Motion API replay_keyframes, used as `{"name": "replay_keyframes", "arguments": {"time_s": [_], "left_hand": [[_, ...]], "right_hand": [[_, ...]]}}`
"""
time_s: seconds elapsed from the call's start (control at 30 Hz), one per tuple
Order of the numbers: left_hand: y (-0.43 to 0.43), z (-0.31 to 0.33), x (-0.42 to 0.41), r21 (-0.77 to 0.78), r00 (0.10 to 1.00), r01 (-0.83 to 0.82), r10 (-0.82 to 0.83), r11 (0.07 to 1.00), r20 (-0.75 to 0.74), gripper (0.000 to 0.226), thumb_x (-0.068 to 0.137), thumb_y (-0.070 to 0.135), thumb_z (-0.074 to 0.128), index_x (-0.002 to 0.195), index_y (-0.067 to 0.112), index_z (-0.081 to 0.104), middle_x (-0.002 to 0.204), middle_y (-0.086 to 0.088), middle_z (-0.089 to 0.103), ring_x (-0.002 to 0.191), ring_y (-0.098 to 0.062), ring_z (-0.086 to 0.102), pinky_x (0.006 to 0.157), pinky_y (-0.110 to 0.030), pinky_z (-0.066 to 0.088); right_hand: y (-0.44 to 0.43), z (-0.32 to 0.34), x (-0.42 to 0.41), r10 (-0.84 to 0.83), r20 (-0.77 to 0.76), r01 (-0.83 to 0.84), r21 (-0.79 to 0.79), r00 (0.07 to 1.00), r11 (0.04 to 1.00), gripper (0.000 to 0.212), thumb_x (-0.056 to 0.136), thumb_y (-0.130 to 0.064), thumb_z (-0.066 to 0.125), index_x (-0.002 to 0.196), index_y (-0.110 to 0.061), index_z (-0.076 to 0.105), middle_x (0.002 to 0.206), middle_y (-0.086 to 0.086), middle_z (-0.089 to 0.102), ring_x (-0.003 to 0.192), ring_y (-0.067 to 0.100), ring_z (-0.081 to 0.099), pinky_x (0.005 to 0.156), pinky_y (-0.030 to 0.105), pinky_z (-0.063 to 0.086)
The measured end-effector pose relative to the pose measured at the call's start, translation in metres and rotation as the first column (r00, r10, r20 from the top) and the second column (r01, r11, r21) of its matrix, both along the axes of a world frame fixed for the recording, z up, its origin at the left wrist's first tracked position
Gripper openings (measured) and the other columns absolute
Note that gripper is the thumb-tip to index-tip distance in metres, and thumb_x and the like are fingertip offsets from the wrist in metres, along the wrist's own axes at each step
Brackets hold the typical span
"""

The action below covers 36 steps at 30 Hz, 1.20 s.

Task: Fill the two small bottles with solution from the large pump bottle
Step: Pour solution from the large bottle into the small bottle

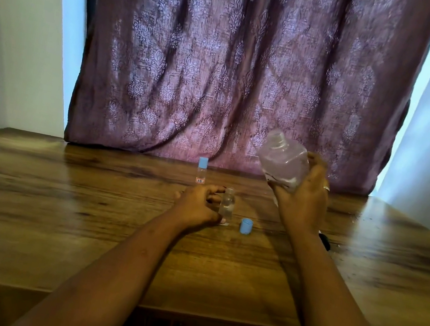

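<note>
The big bottle [283,161] is gripped in the right hand [301,203] and tipped above the desk [60,194]. The open small bottle [226,207] is held upright on the desk by the left hand [196,206]. A blue cap [246,225] is seen just beside it, and the capped small bottle [201,170] behind.

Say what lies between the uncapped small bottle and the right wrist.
Head view: a loose blue cap on the table, touching neither.

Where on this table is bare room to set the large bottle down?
Free: the table left of the left hand, and the near strip between the forearms. Crowded: the middle, around the open small bottle, loose blue cap and capped small bottle.
</note>
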<state>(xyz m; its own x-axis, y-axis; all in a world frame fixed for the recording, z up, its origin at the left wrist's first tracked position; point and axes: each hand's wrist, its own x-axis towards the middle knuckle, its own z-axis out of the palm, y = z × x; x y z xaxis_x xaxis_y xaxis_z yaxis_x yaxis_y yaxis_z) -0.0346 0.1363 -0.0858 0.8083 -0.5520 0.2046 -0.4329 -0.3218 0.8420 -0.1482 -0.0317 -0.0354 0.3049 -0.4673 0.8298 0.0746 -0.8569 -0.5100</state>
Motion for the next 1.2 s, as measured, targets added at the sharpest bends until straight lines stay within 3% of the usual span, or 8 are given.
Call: {"name": "replay_keyframes", "arguments": {"time_s": [0.17,0.37,0.53,0.7,0.8,0.9,0.97,1.2], "left_hand": [[0.001,0.0,-0.003,-0.019,1.0,0.007,-0.007,1.0,-0.018,0.071,0.042,0.047,0.085,0.108,0.054,0.061,0.122,0.014,0.072,0.123,-0.021,0.063,0.115,-0.061,0.04],[0.0,0.001,-0.008,-0.04,1.0,0.019,-0.019,0.999,-0.014,0.057,0.041,0.056,0.082,0.086,0.078,0.055,0.107,0.019,0.071,0.116,-0.021,0.066,0.113,-0.063,0.04],[0.0,0.002,-0.01,-0.055,1.0,0.013,-0.014,0.998,-0.015,0.051,0.046,0.047,0.083,0.091,0.061,0.062,0.1,0.023,0.067,0.114,-0.021,0.067,0.113,-0.061,0.041],[0.001,0.002,-0.012,-0.051,0.999,0.03,-0.031,0.998,-0.024,0.057,0.039,0.06,0.08,0.085,0.081,0.053,0.108,0.019,0.069,0.117,-0.023,0.065,0.113,-0.059,0.042],[0.0,0.002,-0.011,-0.031,1.0,0.024,-0.024,0.999,-0.009,0.053,0.042,0.061,0.079,0.089,0.072,0.058,0.106,0.02,0.069,0.116,-0.022,0.066,0.112,-0.06,0.042],[0.0,0.0,-0.009,-0.028,1.0,0.022,-0.023,0.999,-0.018,0.05,0.042,0.062,0.079,0.088,0.068,0.06,0.103,0.018,0.073,0.114,-0.019,0.067,0.112,-0.059,0.042],[0.0,-0.001,-0.007,-0.022,0.999,0.031,-0.031,0.999,-0.018,0.053,0.04,0.066,0.075,0.091,0.065,0.062,0.107,0.015,0.075,0.114,-0.019,0.068,0.112,-0.058,0.043],[-0.002,-0.003,-0.001,-0.004,1.0,0.016,-0.016,1.0,-0.02,0.052,0.042,0.066,0.074,0.092,0.06,0.064,0.105,0.014,0.076,0.113,-0.021,0.068,0.111,-0.058,0.044]], "right_hand": [[-0.003,-0.003,0.003,0.029,-0.045,-0.023,0.138,0.999,0.99,0.083,0.064,-0.04,0.081,0.126,-0.019,0.029,0.124,0.012,0.056,0.105,0.033,0.058,0.076,0.038,0.052],[-0.007,-0.008,0.005,0.127,-0.001,-0.124,0.217,0.992,0.968,0.081,0.067,-0.031,0.082,0.127,-0.016,0.03,0.122,0.013,0.056,0.103,0.028,0.059,0.076,0.026,0.045],[-0.01,-0.009,0.006,0.173,0.028,-0.174,0.267,0.984,0.948,0.083,0.069,-0.027,0.081,0.131,-0.015,0.026,0.125,0.013,0.055,0.1,0.024,0.059,0.078,0.026,0.045],[-0.009,-0.01,0.007,0.16,0.037,-0.164,0.264,0.986,0.951,0.105,0.067,-0.039,0.079,0.144,-0.023,0.01,0.146,0.015,0.032,0.128,0.033,0.041,0.097,0.04,0.039],[-0.006,-0.007,0.004,-0.034,0.046,0.031,0.065,0.998,0.997,0.098,0.072,-0.041,0.075,0.142,-0.032,0.008,0.148,0.016,0.025,0.133,0.036,0.028,0.099,0.047,0.035],[0.001,-0.005,0.002,0.017,0.138,0.008,-0.181,0.99,0.983,0.055,0.081,-0.02,0.069,0.127,-0.016,0.039,0.112,0.013,0.055,0.099,0.023,0.055,0.073,0.023,0.048],[0.011,-0.004,0.0,0.049,0.089,-0.017,-0.33,0.995,0.944,0.028,0.083,-0.011,0.066,0.108,-0.01,0.054,0.086,0.007,0.059,0.077,0.017,0.055,0.058,0.019,0.045],[0.023,-0.008,0.0,-0.066,-0.093,0.011,-0.497,0.993,0.868,0.018,0.083,-0.01,0.062,0.101,-0.011,0.057,0.079,0.002,0.063,0.06,0.008,0.049,0.051,0.009,0.029]]}}
